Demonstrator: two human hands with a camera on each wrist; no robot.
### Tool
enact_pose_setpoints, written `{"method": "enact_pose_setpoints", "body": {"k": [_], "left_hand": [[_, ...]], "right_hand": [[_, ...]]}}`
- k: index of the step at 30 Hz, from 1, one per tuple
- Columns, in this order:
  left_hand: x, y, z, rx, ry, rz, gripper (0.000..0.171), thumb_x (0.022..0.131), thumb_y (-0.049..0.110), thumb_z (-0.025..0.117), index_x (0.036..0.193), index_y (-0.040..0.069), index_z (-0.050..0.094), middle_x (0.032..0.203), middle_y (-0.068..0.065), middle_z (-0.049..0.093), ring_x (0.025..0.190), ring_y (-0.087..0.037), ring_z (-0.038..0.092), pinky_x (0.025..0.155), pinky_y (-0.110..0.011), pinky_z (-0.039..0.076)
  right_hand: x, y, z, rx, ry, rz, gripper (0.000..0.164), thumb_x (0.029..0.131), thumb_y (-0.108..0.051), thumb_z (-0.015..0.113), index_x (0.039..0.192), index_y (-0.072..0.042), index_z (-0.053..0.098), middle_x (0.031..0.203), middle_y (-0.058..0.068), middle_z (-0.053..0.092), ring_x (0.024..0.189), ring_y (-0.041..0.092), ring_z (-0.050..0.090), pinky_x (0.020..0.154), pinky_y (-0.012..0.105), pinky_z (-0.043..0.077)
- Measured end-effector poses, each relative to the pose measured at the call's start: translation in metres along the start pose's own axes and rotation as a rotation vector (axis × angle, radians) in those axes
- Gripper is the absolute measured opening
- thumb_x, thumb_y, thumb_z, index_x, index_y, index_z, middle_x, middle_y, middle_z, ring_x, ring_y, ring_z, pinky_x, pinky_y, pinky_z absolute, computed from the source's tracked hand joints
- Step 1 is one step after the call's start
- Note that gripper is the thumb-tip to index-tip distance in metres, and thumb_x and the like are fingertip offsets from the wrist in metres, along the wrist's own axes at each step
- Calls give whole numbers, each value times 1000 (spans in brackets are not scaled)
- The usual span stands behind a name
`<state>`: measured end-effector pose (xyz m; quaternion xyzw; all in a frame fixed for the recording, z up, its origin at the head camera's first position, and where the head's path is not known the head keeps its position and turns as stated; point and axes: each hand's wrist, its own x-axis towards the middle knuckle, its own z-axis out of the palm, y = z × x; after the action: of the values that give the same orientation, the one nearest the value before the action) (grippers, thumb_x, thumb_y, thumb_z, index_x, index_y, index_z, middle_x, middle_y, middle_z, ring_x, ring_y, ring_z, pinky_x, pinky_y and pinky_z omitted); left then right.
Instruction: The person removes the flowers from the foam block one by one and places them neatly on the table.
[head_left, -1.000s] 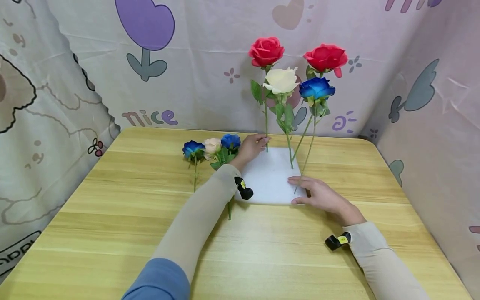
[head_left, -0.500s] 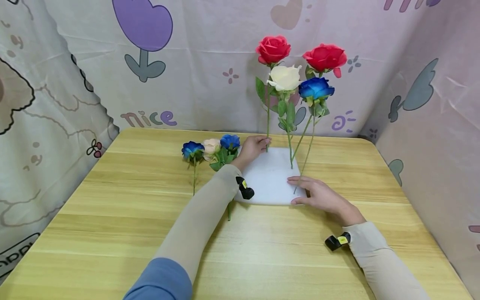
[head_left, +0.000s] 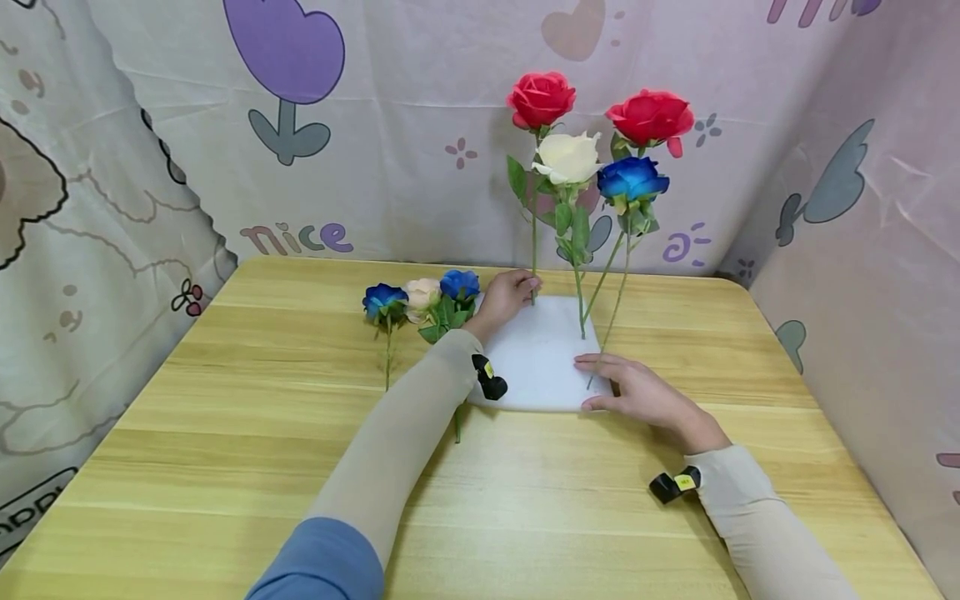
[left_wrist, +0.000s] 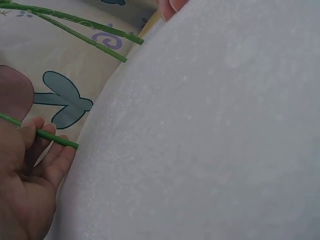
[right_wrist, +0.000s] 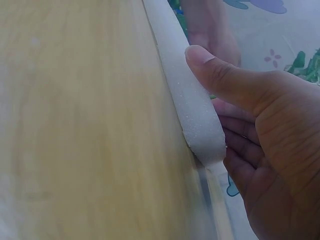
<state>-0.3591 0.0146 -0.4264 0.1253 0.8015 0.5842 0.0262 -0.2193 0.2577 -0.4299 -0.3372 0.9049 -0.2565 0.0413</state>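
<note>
My left hand (head_left: 508,297) pinches the green stem (left_wrist: 61,140) of a red rose (head_left: 542,101) near its lower end. That stem stands at the back edge of a white foam board (head_left: 525,362). My right hand (head_left: 641,390) rests at the board's front right corner, fingers extended over the top and thumb (right_wrist: 220,72) at the front edge. A white rose (head_left: 567,159), a blue rose (head_left: 633,178) and another red rose (head_left: 651,117) stand upright from the board's right half. Their stems lean at slight angles.
Left of the board lie a blue rose (head_left: 385,301), a pale pink rose (head_left: 422,297) and another blue rose (head_left: 459,285), partly hidden by the left arm. A printed curtain (head_left: 420,200) hangs behind the wooden table (head_left: 300,375).
The held red rose's head swung right, then slightly back left; the white rose shifted a little right. Both hands stay almost in place.
</note>
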Motion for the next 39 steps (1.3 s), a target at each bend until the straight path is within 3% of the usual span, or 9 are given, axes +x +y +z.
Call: {"method": "enact_pose_setpoints", "body": {"k": [22,39], "left_hand": [[2,2,1,-21,22,-74,27,104,18,50,115,0,66,107,-9,65,100,-17,65,83,-25,56],[3,5,-2,-68,26,-30,29,104,19,49,113,-3,65,111,-15,65,101,-23,66,83,-29,57]], "right_hand": [[0,1,2,-1,10,-5,69,85,-43,75,138,-3,55,143,6,52,133,31,44,108,50,37],[1,-2,-1,-12,4,8,70,84,-44,75,138,-3,55,143,8,51,133,32,44,109,50,36]]}}
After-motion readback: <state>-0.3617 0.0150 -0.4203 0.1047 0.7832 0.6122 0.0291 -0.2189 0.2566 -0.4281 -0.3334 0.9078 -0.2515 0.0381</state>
